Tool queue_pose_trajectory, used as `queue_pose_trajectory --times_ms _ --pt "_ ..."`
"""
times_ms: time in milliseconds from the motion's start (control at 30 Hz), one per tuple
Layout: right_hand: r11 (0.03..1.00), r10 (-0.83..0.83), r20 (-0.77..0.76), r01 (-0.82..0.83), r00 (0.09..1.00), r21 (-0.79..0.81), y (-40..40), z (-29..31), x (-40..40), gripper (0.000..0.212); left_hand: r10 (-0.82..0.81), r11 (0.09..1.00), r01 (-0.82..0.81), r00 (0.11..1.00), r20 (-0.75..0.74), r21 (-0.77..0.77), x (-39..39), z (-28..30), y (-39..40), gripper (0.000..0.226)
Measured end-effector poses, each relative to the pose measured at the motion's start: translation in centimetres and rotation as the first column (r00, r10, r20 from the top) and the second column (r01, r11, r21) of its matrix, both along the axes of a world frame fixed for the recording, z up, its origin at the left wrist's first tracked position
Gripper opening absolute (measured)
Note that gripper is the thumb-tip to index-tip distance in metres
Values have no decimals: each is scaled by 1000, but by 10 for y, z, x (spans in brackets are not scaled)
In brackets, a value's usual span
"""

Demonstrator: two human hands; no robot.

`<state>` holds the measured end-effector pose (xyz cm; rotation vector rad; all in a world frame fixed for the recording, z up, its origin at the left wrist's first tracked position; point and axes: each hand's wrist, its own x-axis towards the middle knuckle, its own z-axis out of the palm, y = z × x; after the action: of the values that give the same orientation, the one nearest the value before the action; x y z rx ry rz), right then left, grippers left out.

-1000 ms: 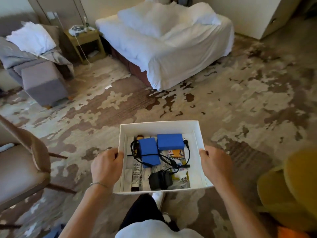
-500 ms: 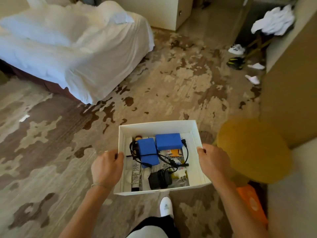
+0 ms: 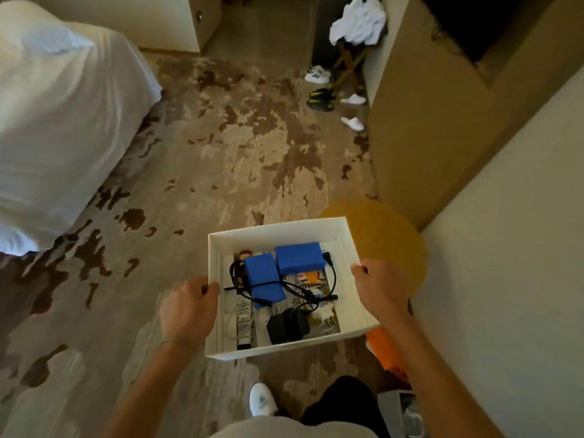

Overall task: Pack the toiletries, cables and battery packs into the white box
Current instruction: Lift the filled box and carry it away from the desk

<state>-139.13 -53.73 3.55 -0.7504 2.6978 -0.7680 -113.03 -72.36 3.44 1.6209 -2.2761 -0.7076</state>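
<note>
The white box (image 3: pixel 278 229) is off the floor, carried level above the patterned carpet (image 3: pixel 221 159) in front of the person's waist, with the bed (image 3: pixel 57 99) well off to their left and a cream wall (image 3: pixel 505 248) close on their right. The left hand (image 3: pixel 188 308) has its grip curled round the left wall of the box, thumb hooked over the rim and fingers underneath out of sight; the right hand (image 3: pixel 380 287) grasps the right wall the same way. Inside, two blue battery packs (image 3: pixel 264 276) lie side by side toward the far wall, black cables (image 3: pixel 328 279) loop over and around them, a black charger (image 3: pixel 286 325) sits by the near wall, a slim tube (image 3: pixel 243 320) lies along the left side, and printed sachets show beneath. The packing looks done, so the step in hand reads as carrying the loaded box to wherever it belongs. To do that well, I'd say keep both grips even so the floor of the box stays flat, since the packs are loose and could slide into the lighter things if it tips. The thin card walls may bow, so support from below matters more than squeezing. The round yellow seat (image 3: pixel 388 235) stands just beyond the right hand, and shoes (image 3: pixel 320 99) lie ahead near the doorway, so the path wants watching.
</note>
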Motion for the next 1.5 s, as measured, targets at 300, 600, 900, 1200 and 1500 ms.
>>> queue_pose_trajectory --times_ms 300,600,900,1200,1500 --pt "989 -129 25 127 991 72 44 -19 -117 35 -120 990 115 991 57 84 -140 -16 10 34" --pt "987 -129 -1 128 992 102 63 -73 -250 43 -173 977 140 962 210 161 -288 -53 18 34" --pt "989 -94 67 86 993 124 59 -158 -357 43 -290 937 188 887 359 293 -405 -121 2 40" --pt "982 -17 111 -4 994 190 50 -237 -427 48 -410 901 265 778 477 344 -468 -201 -16 39" --pt "972 -47 160 8 986 236 37 -277 -453 46 -417 903 285 763 493 323 -503 -247 -36 38"
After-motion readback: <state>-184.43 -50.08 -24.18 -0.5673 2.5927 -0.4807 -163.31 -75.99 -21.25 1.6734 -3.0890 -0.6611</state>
